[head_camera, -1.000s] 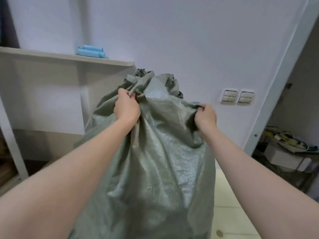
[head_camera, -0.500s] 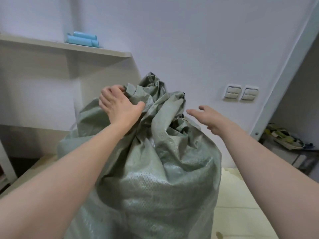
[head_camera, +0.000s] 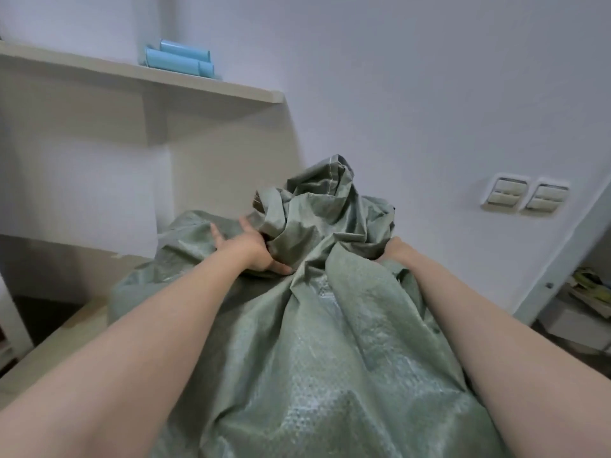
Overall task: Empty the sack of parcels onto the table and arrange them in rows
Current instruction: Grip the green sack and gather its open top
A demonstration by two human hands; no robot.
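Note:
The grey-green woven sack fills the middle of the view, bulging and leaning away from me onto the pale table. Its crumpled neck stands bunched at the far end. My left hand lies on the sack just left of the neck, fingers spread, thumb against the folds. My right hand reaches to the right side of the neck. Its fingers are hidden behind a fold of the sack. No parcels show.
A beige wall shelf at the upper left carries light blue rolls. Two wall switches sit on the right. A low stand with clutter is at the far right beside a white door frame.
The sack has tipped forward and now sits lower. Both hands let go of the fabric they gripped a second ago. They have moved down to either side of the neck.

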